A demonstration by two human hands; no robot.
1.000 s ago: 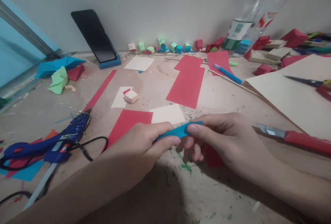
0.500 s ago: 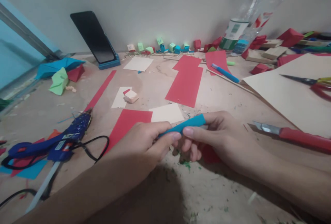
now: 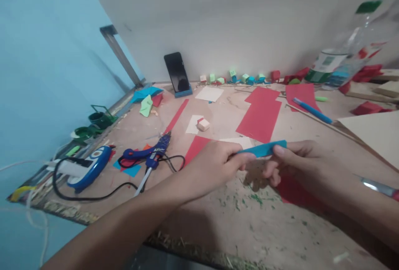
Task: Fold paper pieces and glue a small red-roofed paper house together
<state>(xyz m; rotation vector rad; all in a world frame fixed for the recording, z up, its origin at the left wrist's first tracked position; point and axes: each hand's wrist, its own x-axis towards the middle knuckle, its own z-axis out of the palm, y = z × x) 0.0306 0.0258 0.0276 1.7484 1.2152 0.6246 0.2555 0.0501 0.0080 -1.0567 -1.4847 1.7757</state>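
A narrow blue paper strip (image 3: 263,149) is stretched between both hands above the table. My left hand (image 3: 224,159) pinches its left end between thumb and fingers. At the other end, my right hand (image 3: 294,159) grips the strip with the thumb on top and fingers curled below. Beneath the hands lie a red paper sheet (image 3: 196,149) and a cream paper piece (image 3: 238,141), both partly covered. A small cream paper block (image 3: 203,125) rests beyond the left hand on another cream piece.
A blue hot glue gun (image 3: 154,153) with a black cord lies at left, near a blue-and-white power strip (image 3: 93,168). A phone (image 3: 176,72) stands at the back. Red sheets (image 3: 260,120), a blue pen (image 3: 313,110), bottles (image 3: 330,62) and a cutter (image 3: 378,187) are further right.
My view has swung left and pulled back, bringing the blue wall, power strip and table's left edge into sight. Both hands still hold the blue paper strip.
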